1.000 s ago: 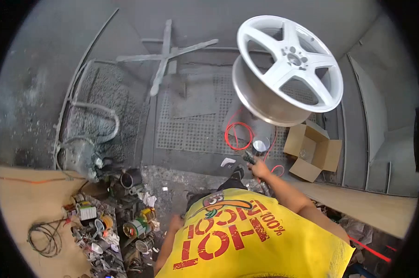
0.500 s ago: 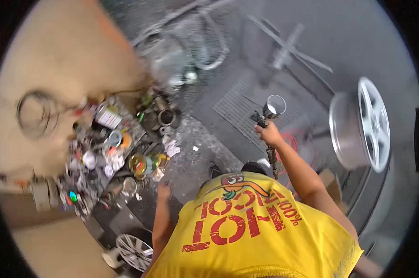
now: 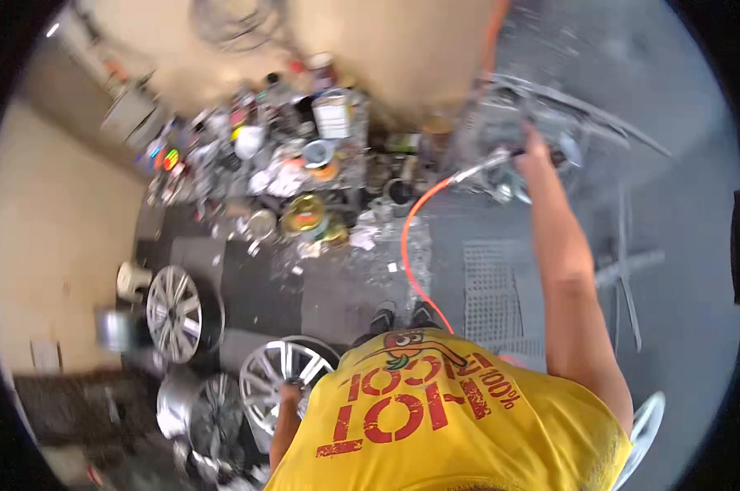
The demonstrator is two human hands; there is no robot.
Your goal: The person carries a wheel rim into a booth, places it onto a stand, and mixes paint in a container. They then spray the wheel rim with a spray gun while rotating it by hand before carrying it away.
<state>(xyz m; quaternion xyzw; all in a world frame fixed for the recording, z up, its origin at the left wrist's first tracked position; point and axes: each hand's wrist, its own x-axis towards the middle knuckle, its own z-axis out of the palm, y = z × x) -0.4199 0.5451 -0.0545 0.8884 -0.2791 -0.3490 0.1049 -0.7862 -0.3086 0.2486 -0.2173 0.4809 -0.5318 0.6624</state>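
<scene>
My right arm reaches far forward, and my right hand (image 3: 534, 146) is closed around the spray gun, which is smeared by motion; its cup is hard to pick out. From the gun's handle a metal hose fitting (image 3: 480, 168) leads to an orange air hose (image 3: 406, 245), which curves back toward my feet. My left hand (image 3: 291, 392) hangs low at my side and overlaps a silver multi-spoke wheel rim (image 3: 259, 378) in this view. Its fingers are dark and blurred, so I cannot tell whether they grip anything.
A cluttered bench (image 3: 355, 164) with cans, cups and crumpled paper stands ahead to the left. More wheel rims (image 3: 173, 315) stand at the left. A floor grate (image 3: 493, 295) lies ahead right, beside a cross-shaped metal stand (image 3: 622, 266). Another rim (image 3: 644, 438) shows at lower right.
My view has turned left. My right hand has swung the spray gun forward, away from my body, and the orange hose now shows. My left hand has dropped back beside the multi-spoke rim.
</scene>
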